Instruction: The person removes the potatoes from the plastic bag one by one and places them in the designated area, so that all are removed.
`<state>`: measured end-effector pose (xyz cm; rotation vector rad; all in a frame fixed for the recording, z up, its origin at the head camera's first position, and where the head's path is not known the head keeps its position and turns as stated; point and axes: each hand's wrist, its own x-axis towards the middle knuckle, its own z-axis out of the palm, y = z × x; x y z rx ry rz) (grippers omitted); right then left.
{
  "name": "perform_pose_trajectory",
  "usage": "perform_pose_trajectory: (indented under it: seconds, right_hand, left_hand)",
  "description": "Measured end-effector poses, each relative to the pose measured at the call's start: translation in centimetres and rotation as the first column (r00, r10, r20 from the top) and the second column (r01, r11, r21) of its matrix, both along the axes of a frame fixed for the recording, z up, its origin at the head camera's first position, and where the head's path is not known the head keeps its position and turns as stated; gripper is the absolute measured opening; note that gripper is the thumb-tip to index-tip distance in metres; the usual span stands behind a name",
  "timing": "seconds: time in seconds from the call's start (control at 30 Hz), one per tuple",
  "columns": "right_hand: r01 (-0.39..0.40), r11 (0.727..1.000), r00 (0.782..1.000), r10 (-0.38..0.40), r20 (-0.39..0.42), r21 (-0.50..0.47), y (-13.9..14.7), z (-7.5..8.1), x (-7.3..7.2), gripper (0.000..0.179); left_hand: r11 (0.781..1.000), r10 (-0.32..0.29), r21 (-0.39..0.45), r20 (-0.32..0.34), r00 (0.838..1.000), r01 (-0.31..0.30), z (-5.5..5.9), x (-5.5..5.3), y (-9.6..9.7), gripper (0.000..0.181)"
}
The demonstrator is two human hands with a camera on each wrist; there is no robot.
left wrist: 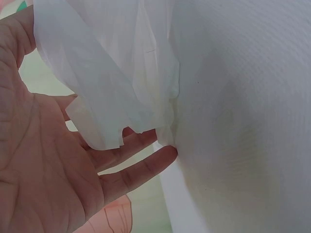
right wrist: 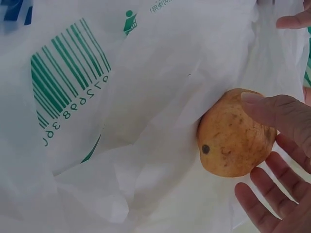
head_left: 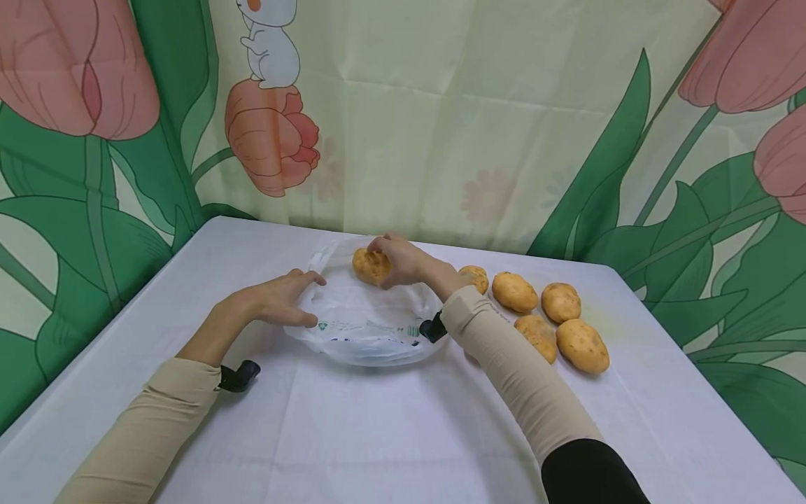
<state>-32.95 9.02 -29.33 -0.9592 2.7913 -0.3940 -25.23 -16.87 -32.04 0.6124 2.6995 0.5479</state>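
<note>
A thin white plastic bag with green print lies spread on the table, its mouth open. Inside it, my right hand holds a potato between thumb and fingers. The right wrist view shows the thumb on top of this potato, which has a dark spot, and fingers along its side. At the bag's left edge is my left hand, thumb and fingers spread. In the left wrist view, the bag's rim hangs between thumb and fairly straight fingers; the palm shows.
Several potatoes lie grouped on the table right of the bag, some partly behind my right forearm. The white-covered table ends at a printed curtain at the back.
</note>
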Motion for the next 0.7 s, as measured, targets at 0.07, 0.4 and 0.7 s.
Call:
perform_pose_trajectory:
  seconds: [0.07, 0.4, 0.7]
  right_hand:
    - [0.001, 1.0, 1.0, -0.001, -0.007, 0.0, 0.0, -0.1, 0.0, 0.068]
    - [0.031, 0.999, 0.999, -0.031, -0.01, -0.014, 0.0, -0.7, 0.1, 0.069]
    - [0.018, 1.0, 0.997, -0.017, -0.076, 0.014, 0.1, -1.2, 0.0, 0.069]
  left_hand:
    - [1.0, 0.0, 0.0, -0.003, 1.0, 0.0, -0.1, 0.0, -0.1, 0.075]
    - [1.0, -0.018, 0.02, -0.015, 1.0, 0.018, -0.3, -0.2, 0.0, 0.074]
    - [1.0, -0.011, 0.015, -0.009, 1.0, 0.011, -0.2, -0.1, 0.0, 0.075]
